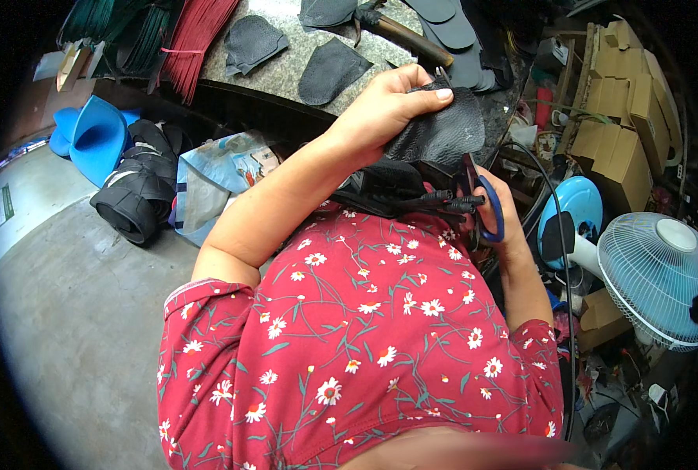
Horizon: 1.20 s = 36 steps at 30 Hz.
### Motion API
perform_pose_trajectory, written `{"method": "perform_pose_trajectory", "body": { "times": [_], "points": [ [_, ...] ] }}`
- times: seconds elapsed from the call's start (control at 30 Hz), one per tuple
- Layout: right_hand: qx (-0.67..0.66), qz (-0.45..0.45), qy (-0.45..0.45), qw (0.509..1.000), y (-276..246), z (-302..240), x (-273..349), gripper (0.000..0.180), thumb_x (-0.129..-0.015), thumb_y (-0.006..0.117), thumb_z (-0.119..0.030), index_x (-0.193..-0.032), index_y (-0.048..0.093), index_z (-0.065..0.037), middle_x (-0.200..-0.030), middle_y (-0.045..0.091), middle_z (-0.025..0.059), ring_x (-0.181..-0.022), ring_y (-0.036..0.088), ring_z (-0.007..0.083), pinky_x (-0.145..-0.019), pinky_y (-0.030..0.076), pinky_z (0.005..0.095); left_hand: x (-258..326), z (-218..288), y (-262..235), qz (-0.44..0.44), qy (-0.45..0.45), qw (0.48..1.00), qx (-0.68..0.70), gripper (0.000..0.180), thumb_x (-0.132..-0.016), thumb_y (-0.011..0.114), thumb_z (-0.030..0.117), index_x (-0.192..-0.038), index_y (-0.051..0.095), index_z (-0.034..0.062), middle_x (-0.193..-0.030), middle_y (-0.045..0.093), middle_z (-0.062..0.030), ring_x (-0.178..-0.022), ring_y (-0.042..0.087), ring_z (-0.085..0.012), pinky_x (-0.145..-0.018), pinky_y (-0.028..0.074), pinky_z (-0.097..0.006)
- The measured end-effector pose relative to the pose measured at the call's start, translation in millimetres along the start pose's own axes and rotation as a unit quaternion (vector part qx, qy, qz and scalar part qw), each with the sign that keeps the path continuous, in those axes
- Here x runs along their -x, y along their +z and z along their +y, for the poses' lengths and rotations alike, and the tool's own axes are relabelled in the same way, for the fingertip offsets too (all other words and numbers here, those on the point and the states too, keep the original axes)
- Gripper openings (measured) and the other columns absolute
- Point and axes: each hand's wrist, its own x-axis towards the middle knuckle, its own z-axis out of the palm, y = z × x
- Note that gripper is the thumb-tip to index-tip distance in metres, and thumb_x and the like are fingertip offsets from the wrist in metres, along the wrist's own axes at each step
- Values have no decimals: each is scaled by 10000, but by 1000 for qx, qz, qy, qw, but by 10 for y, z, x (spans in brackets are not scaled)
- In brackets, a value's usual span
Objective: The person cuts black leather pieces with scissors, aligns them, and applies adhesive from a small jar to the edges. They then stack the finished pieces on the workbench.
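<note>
Between the thumb and fingers of my left hand (392, 103) is a black grained leather piece (447, 131) with a rounded edge, held up in front of my body. My right hand (508, 205) grips scissors (491, 210) with dark blue handles, just below and right of the leather. The blades point up toward the leather's lower edge; whether they touch it I cannot tell. Beyond my left hand, several more black leather pieces (331, 72) lie on a speckled stone slab (298, 43). Black strap-like material (376, 184) lies below the held piece, partly hidden.
A wooden-handled hammer (411, 39) and dark grey sole shapes (449, 31) lie at the slab's right. Red cords (196, 51) hang at its left. Blue foam (100, 139), a black roll (129, 188) and a bag (227, 168) are left. Right stand a fan (650, 274), cardboard boxes (616, 157) and a cable (566, 258).
</note>
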Motion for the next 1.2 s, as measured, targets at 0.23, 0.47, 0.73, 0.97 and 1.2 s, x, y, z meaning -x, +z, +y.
{"method": "perform_pose_trajectory", "body": {
  "times": [0.23,0.47,0.73,0.97,1.2],
  "points": [
    [-18,8,32,999,-80,-4,-24,514,-856,635,-532,-898,536,-30,-675,520,4,-507,496,73,-469,382,193,-3,52,-90,0,-22,997,-70,214,-878,668,155,-1033,623,15,-883,673,-40,-736,636,-94,-677,525,-233],
    [86,-71,54,992,-256,-232,-45,595,-780,672,-610,-880,551,-36,-635,516,-12,-507,491,60,-482,355,192,51,364,-322,-72,-45,965,-248,268,-803,677,127,-1018,689,-32,-849,692,-54,-727,632,-95,-693,511,-217],
    [116,-68,71,988,-329,-248,-51,302,-864,688,-312,-824,534,-55,-603,506,-36,-489,485,36,-459,351,183,52,464,-331,-90,-55,948,-301,254,-783,665,138,-971,698,-28,-805,686,-38,-674,624,-75,-634,499,-200],
    [199,10,94,975,-371,-73,-17,218,-848,706,-138,-779,517,-56,-570,486,-50,-470,464,25,-418,337,203,-38,186,-438,-85,-104,956,-260,284,-781,672,150,-993,692,-37,-780,686,-45,-640,620,-84,-607,492,-208],
    [93,133,11,987,-351,4,-175,299,-915,640,-321,-823,514,-65,-582,467,-28,-454,478,68,-419,368,213,-570,-138,-647,-60,55,758,-648,476,-718,655,191,-1165,627,29,-1011,669,-220,-958,648,-350,-855,493,-383]
  ]
}}
